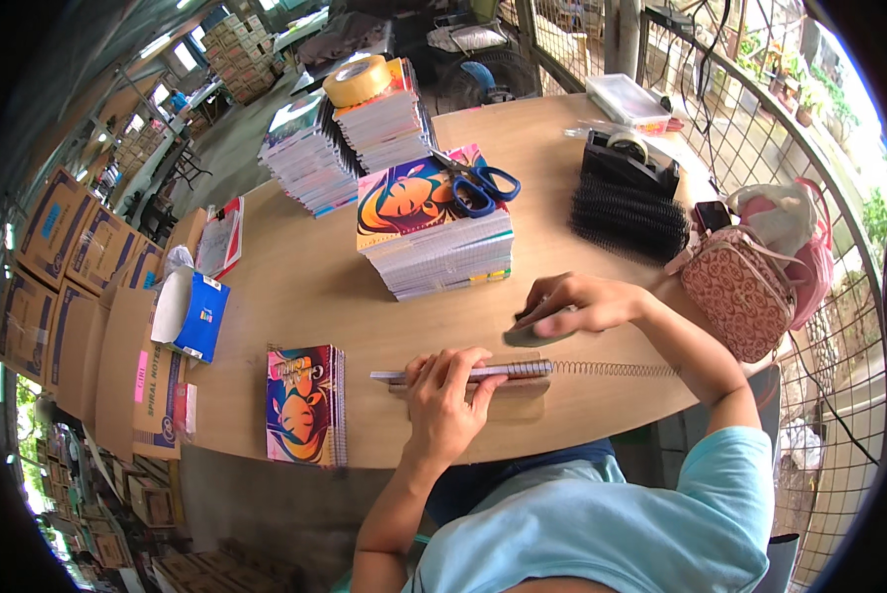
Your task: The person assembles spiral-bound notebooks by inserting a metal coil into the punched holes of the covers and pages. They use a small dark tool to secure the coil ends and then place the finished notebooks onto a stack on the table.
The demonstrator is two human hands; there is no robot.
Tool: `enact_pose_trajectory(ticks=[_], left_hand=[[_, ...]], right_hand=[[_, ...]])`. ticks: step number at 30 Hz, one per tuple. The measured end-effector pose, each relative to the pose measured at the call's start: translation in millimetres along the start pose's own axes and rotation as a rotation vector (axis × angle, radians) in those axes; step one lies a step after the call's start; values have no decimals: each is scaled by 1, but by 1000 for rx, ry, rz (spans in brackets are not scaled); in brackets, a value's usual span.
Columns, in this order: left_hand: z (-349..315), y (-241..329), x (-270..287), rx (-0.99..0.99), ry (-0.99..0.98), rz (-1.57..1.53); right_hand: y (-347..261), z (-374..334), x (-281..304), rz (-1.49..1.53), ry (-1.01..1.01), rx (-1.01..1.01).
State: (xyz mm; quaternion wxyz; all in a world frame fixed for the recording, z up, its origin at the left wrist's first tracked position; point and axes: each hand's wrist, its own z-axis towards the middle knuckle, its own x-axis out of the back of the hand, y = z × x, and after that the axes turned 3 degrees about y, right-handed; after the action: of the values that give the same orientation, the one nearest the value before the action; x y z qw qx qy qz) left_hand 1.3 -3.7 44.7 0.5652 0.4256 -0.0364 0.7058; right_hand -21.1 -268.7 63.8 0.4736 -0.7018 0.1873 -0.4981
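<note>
My left hand (448, 403) is closed around a notebook (389, 377) whose edge faces up, its fingers over the top. The notebook rests at a flat wooden piece (523, 393) near the table's front edge. A thin wire spiral coil (617, 369) is wound into its right end and stretches out to the right. Above that end, my right hand (587, 299) grips a dark, flat, rounded piece (534, 334), blurred, apart from the notebook. To the left lies a small pile of spiral notebooks (300, 403) with colourful covers.
A tall notebook stack (439, 259) with blue-handled scissors (483, 190) stands ahead. Behind are more stacks (384, 124) under a tape roll (356, 81). To the right are black coils (626, 219), a tape dispenser (629, 163) and a patterned bag (738, 292); to the left, a blue box (201, 316) and cartons (127, 366).
</note>
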Motion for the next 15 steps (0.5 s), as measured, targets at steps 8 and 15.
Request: enact_pose_trajectory(ticks=[8, 15], left_hand=[[-7, -2, 9, 59, 96, 300], [-33, -43, -9, 308, 382, -158]], right_hand=[[0, 7, -12, 696, 100, 221], [16, 21, -12, 413, 23, 232]])
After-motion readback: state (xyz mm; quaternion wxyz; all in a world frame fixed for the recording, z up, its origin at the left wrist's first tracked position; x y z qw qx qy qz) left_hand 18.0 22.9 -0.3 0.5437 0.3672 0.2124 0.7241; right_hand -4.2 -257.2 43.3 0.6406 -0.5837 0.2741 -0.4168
